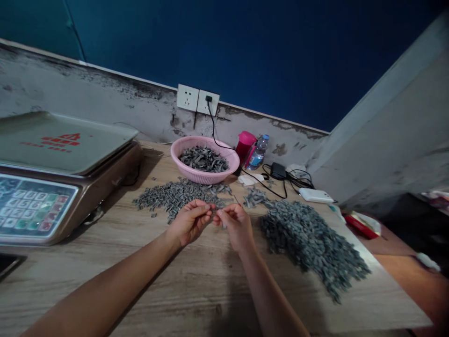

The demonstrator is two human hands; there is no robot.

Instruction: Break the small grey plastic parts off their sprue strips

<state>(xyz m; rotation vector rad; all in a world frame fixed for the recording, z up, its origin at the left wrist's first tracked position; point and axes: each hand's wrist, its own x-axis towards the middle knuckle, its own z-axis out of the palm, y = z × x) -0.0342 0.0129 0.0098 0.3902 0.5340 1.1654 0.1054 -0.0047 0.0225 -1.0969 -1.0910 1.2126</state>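
My left hand and my right hand meet above the wooden tabletop, their fingertips pinching a small grey piece between them. The piece is partly hidden by my fingers. Just beyond my left hand lies a spread pile of small grey pieces. A larger heap of similar pieces lies to the right of my right hand. A pink plastic basket holds more grey strips.
An electronic weighing scale with a keypad stands at the left. Behind the basket are a pink cup, a water bottle, a black power adapter and a white box. A black cable rises to a wall socket.
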